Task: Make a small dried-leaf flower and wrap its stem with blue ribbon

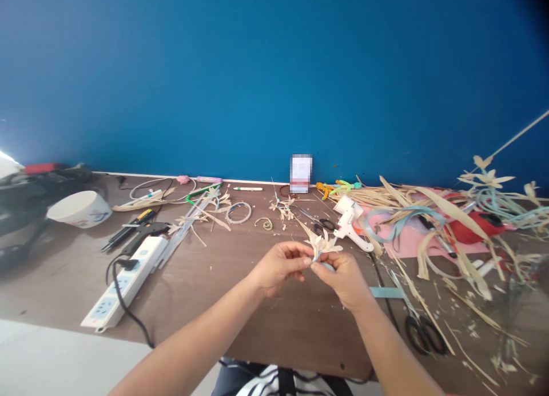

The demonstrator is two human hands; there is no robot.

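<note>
A cream flower (321, 244) with pointed, dried-leaf-like petals is held upright above the table. My left hand (285, 264) pinches its base from the left between thumb and fingertips. From the other side, my right hand (341, 276) closes its thumb and fingers at the same base. A bit of light blue shows between my right fingers. A light blue strip (388, 292) comes out past my right wrist; whether it runs to the flower is hidden. Just beyond my right hand stands a white glue gun (352, 227).
Black-handled scissors (424, 333) lie at the right, amid scraps and dried strips (463, 210). A second pair (325, 224) lies farther back. At left are a white power strip (128, 284), a white bowl (81, 209) and a black glue gun (146, 236). A blue wall (257, 82) closes the back.
</note>
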